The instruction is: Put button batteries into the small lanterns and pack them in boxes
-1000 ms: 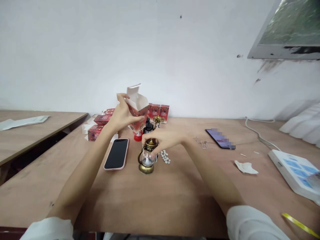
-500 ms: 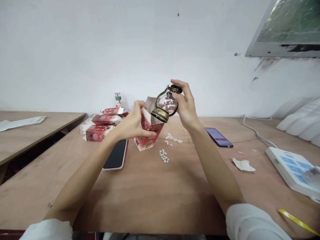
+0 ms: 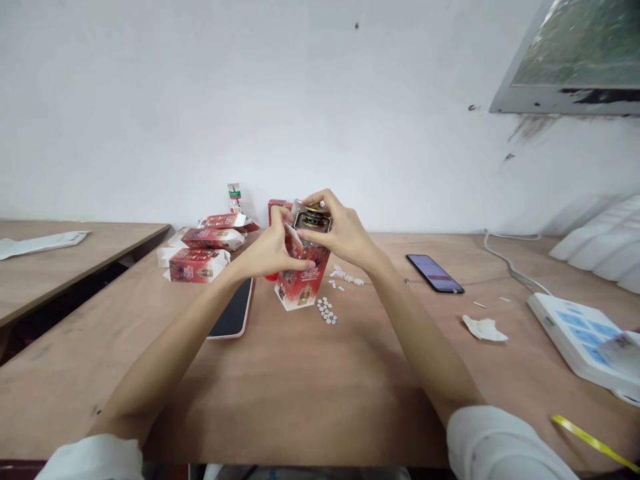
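My left hand (image 3: 273, 248) is closed round a red printed cardboard box (image 3: 301, 279), its top open and its body slightly tilted over the table. Inside the box's mouth sits a small bronze-coloured lantern (image 3: 314, 219); only its top shows, the glass and base being hidden by the cardboard. My right hand (image 3: 343, 230) grips the lantern's top with thumb and fingers. Small round white discs (image 3: 327, 311) lie on the table just right of the box's lower end, and small white pieces (image 3: 346, 275) are scattered behind them.
Several red cartons (image 3: 197, 265) lie at the left. A pink-edged phone (image 3: 233, 312) is partly under my left forearm. To the right are another phone (image 3: 435, 273), a crumpled white scrap (image 3: 485, 329), a white device (image 3: 583, 340) with a cable and a yellow strip (image 3: 595, 443).
My right hand has lifted the lantern off the table, tipped it over the box and lowered it base first inside. My left hand has brought the box down and to the right.
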`<act>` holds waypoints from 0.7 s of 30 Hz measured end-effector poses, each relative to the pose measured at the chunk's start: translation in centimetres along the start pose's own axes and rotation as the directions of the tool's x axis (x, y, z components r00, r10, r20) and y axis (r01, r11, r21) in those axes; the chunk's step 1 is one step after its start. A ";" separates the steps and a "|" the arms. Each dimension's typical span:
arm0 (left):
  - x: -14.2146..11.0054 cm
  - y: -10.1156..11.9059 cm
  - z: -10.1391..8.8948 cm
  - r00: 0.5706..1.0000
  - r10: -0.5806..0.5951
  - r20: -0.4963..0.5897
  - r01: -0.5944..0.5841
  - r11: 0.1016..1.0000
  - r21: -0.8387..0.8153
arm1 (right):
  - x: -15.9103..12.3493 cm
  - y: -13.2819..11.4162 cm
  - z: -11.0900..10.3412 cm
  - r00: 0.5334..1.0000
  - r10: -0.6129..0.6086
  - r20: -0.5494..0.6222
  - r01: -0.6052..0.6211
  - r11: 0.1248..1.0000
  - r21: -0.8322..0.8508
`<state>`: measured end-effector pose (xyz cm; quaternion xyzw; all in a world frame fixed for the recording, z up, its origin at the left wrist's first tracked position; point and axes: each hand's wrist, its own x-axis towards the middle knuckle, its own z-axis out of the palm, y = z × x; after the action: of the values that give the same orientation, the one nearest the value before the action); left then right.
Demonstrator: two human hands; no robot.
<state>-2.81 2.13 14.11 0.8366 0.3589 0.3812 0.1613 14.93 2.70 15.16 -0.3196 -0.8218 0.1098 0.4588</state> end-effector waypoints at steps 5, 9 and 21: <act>0.2 -0.6 0.3 0.997 0.036 0.074 -0.025 0.989 -0.143 | -0.2 0.0 -0.5 0.997 0.043 0.060 -0.040 0.998 -0.051; 0.4 -1.6 0.6 0.989 0.119 0.085 -0.097 0.969 -0.225 | -0.1 0.0 -0.7 0.985 -0.030 0.167 0.050 0.992 -0.117; 0.9 -3.0 -0.6 0.952 0.306 -0.021 -0.307 0.950 -0.051 | 0.4 2.4 -1.8 0.994 -0.068 -0.080 0.083 0.976 0.201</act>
<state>-4.26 4.89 13.33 0.8751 0.2154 0.4163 0.1205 17.29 4.60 15.30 -0.2429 -0.8005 0.1644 0.5226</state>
